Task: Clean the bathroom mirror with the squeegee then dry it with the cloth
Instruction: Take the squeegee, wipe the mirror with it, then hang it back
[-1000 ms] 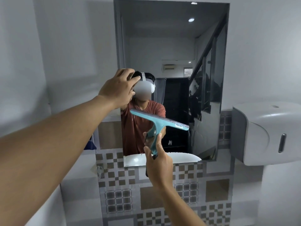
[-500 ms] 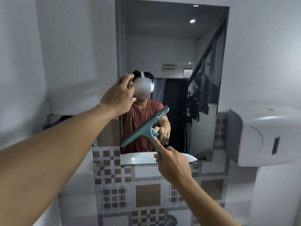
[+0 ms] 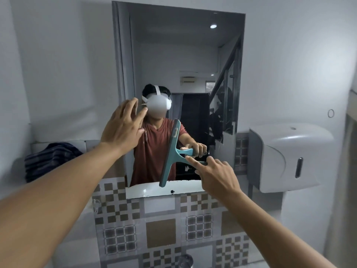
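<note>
1. Gripping the teal squeegee (image 3: 171, 155) by its handle with the right hand (image 3: 216, 176), fingers curled round the handle and the index finger laid out along it toward the blade.
2. Holding the blade nearly upright, tilted slightly, low at the centre of the frame, against or just off the lower part of the mirror (image 3: 181, 60); actual contact with the glass cannot be told.
3. Raising the left hand (image 3: 123, 128) left of centre, fingers spread and slightly bent, holding nothing, near the mirror's left edge; whether touching it cannot be told.
4. Judging progress: squeegee stage in hand, blade set for a sideways pass across the lower glass; no clear streaks or water visible, so the share of glass already cleaned cannot be told. Drying not yet begun.
5. Locating the cloth (image 3: 49, 161): a dark striped bundle, seemingly that cloth, resting on a ledge at middle left of the frame, well apart from both hands.
6. Noting surroundings: a white wall dispenser (image 3: 289, 157) at middle right, just beside the mirror's right edge; patterned tiles (image 3: 160, 231) below.
7. Flagging obstacles: the dispenser crowding the right edge may hamper strokes there; the raised left hand sits in the blade's leftward path.
</note>
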Motion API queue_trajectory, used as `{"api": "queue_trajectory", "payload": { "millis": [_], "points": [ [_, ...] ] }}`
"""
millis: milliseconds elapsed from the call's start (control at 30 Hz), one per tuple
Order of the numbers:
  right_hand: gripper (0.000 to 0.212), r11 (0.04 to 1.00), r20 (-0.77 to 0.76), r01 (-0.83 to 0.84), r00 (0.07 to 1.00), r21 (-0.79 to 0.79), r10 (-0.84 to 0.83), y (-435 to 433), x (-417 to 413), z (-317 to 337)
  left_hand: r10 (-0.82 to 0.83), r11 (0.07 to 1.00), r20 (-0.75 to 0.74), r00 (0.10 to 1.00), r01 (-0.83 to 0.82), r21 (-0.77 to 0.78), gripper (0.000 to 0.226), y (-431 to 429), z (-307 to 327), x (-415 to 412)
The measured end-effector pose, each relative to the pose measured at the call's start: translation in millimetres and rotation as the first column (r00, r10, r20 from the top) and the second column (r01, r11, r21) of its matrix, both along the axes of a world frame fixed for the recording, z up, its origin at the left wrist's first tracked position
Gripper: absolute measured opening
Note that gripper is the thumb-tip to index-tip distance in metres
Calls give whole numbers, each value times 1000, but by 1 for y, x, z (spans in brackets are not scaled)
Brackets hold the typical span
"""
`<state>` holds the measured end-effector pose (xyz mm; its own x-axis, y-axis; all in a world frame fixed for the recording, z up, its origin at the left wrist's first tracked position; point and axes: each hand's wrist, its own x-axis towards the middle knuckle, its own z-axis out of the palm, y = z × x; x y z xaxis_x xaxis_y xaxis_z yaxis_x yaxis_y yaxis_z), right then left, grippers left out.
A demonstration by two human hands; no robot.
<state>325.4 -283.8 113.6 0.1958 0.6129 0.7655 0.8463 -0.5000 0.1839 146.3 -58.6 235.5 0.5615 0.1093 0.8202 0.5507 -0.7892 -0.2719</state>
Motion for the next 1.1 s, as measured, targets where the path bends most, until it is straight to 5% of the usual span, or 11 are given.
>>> {"api": "queue_trajectory", "payload": {
  "millis": [300,667,1100],
  "points": [
    [60,1000,-172,15,985,8,-13,-28,25,-2,-32,999,-101,994,28,-43,79,-17,-24,10],
    [56,994,-204,109,974,34,-100,-49,47,-6,-24,1000,-112,993,24,3,71,-15,-21,10],
    [57,962,-592,224,801,156,-91,-49,33,-37,-123,992,-105,987,122,-9,74,3,-10,9]
  ]
}}
